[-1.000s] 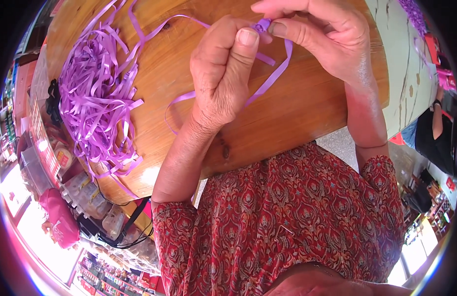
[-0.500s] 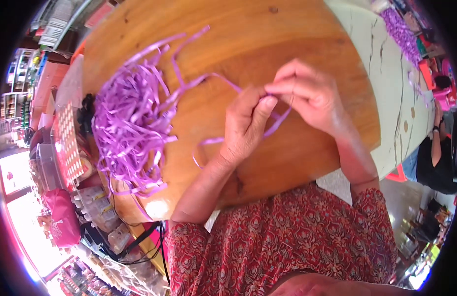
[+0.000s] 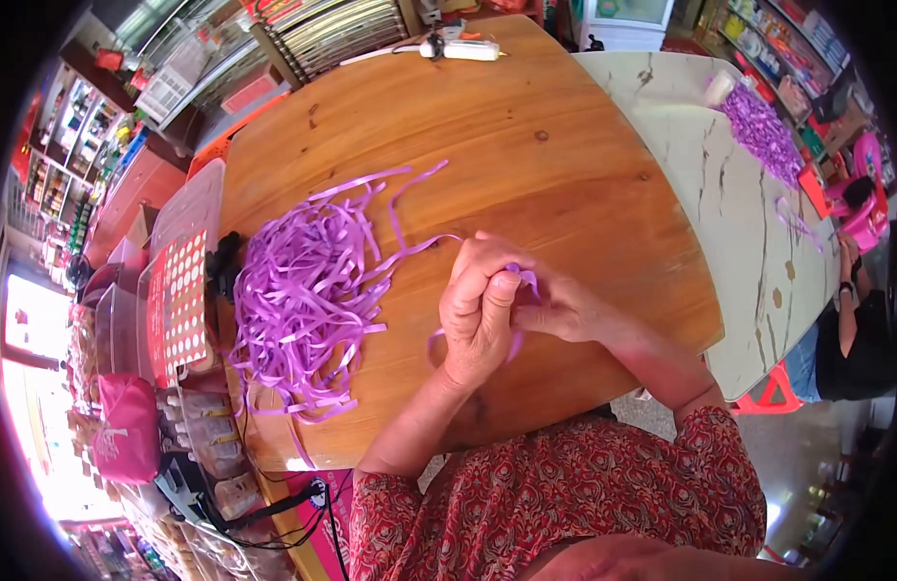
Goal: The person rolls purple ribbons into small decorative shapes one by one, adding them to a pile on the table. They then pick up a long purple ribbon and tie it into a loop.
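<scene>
A thin purple ribbon (image 3: 529,281) runs through both of my hands, above the near part of the wooden table (image 3: 564,174). My left hand (image 3: 477,315) is closed, with the ribbon pinched near its thumb tip. Close against it is my right hand (image 3: 560,302), its fingers curled round the ribbon and partly hidden behind the left hand. A large tangled pile of purple ribbon (image 3: 303,300) lies on the table to the left. One strand stretches from the pile toward my hands, and a loop hangs below them.
A white power strip (image 3: 468,50) lies at the table's far edge. To the right stands a white marbled table (image 3: 676,111) bearing another purple heap (image 3: 763,136). A person in black (image 3: 850,329) sits beside it. Clear plastic boxes (image 3: 119,339) and dark cables (image 3: 274,518) are at the left.
My hands have drawn together, the right hand now closing in against the left. The ribbon loop between them has shrunk. The whole view has shifted, so more of the table's far end shows.
</scene>
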A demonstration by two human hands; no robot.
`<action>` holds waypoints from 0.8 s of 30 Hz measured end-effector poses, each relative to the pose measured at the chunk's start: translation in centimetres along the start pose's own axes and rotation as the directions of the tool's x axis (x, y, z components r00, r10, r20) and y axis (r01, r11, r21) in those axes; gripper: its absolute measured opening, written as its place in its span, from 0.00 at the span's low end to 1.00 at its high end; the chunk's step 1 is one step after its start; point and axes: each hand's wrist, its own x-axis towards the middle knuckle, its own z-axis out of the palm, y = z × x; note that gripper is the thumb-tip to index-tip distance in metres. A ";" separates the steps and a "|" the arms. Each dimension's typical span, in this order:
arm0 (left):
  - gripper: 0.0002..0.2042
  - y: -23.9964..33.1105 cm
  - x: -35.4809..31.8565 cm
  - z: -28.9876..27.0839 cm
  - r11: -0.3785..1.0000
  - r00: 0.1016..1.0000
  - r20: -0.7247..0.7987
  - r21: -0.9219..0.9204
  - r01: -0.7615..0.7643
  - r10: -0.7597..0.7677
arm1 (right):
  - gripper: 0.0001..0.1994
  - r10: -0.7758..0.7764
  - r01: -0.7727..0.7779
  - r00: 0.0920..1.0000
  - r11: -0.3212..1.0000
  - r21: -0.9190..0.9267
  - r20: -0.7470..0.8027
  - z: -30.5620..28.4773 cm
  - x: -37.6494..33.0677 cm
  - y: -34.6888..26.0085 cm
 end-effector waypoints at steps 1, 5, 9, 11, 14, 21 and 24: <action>0.09 0.2 0.0 -0.2 1.000 1.000 -0.013 0.011 -0.006 0.006 | 0.35 0.000 0.000 1.000 1.000 0.001 0.018 0.6 0.1 -0.8; 0.09 0.5 0.4 -1.7 0.995 0.985 -0.169 -0.097 0.009 -0.025 | 0.19 0.331 -0.323 0.942 0.939 -0.116 0.059 0.7 -0.1 -1.9; 0.10 -0.9 1.0 -4.7 0.990 0.960 -0.267 -0.127 0.055 -0.088 | 0.13 0.421 -0.420 0.905 0.907 -0.029 0.057 2.3 -1.0 -2.6; 0.10 -1.2 0.5 -6.4 0.967 0.906 -0.382 -0.238 0.093 -0.181 | 0.12 0.402 -0.415 0.908 0.901 -0.122 -0.121 2.3 -0.7 -3.9; 0.07 -2.2 -1.1 -9.1 0.919 0.775 -0.538 -0.370 0.138 -0.332 | 0.11 0.243 -0.332 0.921 0.899 -0.285 -0.305 -0.3 -1.0 -3.5; 0.04 -3.3 -4.5 -11.4 0.881 0.803 -0.417 -0.394 0.261 -0.425 | 0.10 0.203 -0.325 0.925 0.858 -0.397 -0.320 -2.2 2.5 -4.0; 0.03 -4.2 -4.0 -11.1 0.811 0.781 -0.374 -0.518 0.272 -0.501 | 0.11 0.118 -0.173 0.971 0.947 -0.272 -0.207 -2.8 5.3 -4.4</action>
